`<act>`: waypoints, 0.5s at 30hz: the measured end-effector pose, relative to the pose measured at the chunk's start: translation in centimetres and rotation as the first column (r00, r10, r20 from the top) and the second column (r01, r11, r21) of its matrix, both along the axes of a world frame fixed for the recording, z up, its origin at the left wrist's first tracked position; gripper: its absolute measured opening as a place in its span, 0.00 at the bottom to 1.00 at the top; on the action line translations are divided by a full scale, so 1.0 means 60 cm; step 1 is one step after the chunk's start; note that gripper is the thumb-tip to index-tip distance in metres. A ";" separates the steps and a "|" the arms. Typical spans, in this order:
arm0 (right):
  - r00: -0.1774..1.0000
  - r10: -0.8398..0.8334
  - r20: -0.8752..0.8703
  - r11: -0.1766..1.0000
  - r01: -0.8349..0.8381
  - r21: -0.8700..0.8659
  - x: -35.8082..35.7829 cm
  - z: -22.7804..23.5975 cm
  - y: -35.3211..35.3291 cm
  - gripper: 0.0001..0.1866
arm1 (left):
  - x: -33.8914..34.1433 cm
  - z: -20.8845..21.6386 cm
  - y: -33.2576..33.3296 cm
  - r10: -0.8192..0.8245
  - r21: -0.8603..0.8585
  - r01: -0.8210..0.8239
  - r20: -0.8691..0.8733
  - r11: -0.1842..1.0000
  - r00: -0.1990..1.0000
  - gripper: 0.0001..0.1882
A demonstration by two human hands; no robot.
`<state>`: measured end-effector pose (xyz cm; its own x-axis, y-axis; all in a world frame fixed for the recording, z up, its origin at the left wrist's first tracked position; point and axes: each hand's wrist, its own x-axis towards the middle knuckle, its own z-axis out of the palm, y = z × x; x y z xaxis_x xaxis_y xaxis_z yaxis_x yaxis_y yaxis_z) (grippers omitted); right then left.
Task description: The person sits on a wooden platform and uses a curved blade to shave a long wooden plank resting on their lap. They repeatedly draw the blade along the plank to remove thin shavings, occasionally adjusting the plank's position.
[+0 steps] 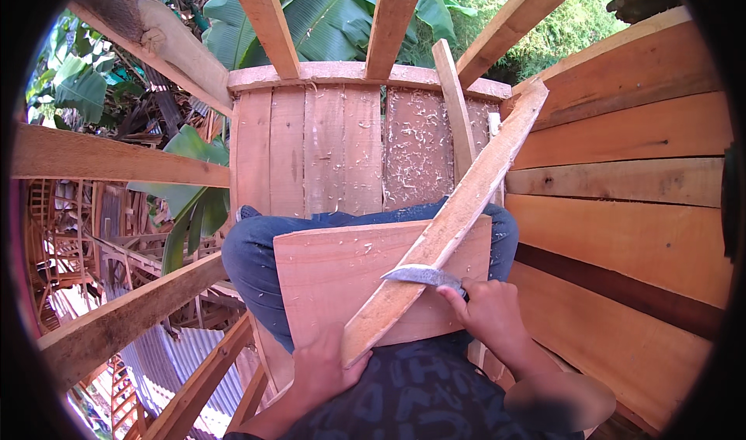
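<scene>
A long, rough strip of wood (454,219) slants from near my body up to the far right. My left hand (322,368) grips its near end, thumb along the edge. In my right hand (491,312) is a knife (423,274) with a curved grey blade; the fingers wrap its handle, which is mostly hidden. The blade lies across the strip, its tip just past the left edge. Under the strip, a flat wooden board (318,273) rests across my lap, with a few shavings on it.
My crossed legs (260,257) sit on a plank floor (287,149) scattered with curled shavings. Another narrow stick (456,114) leans at the far edge. Wooden rails (116,154) surround the left and far sides; a plank wall (622,230) stands at right. Corrugated metal sheets (183,374) lie below left.
</scene>
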<state>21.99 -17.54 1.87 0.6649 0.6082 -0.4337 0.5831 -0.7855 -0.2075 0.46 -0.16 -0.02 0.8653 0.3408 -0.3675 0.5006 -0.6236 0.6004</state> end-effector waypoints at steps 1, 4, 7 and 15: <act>0.997 -0.053 0.063 0.999 0.053 -0.004 0.013 -0.005 -0.007 0.29 | -0.003 -0.001 -0.001 0.005 0.009 -0.005 0.032 1.000 0.999 0.29; 0.968 -0.204 0.147 0.979 0.204 0.020 0.060 -0.020 -0.027 0.30 | 0.001 -0.006 -0.001 0.002 0.031 -0.004 0.074 1.000 0.997 0.30; 0.979 -0.184 0.085 0.983 0.182 0.036 0.017 -0.018 -0.013 0.30 | 0.011 -0.001 0.000 -0.016 0.023 0.015 0.022 1.000 1.000 0.30; 0.947 -0.317 0.051 0.947 0.313 0.071 0.054 -0.024 -0.019 0.30 | 0.011 -0.004 -0.003 -0.013 0.041 0.010 0.067 0.999 0.998 0.29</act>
<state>25.20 -18.65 0.41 0.8507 0.3879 -0.3547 0.3213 -0.9178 -0.2331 1.10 -0.34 -0.26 0.8916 0.3443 -0.2941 0.4525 -0.6535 0.6068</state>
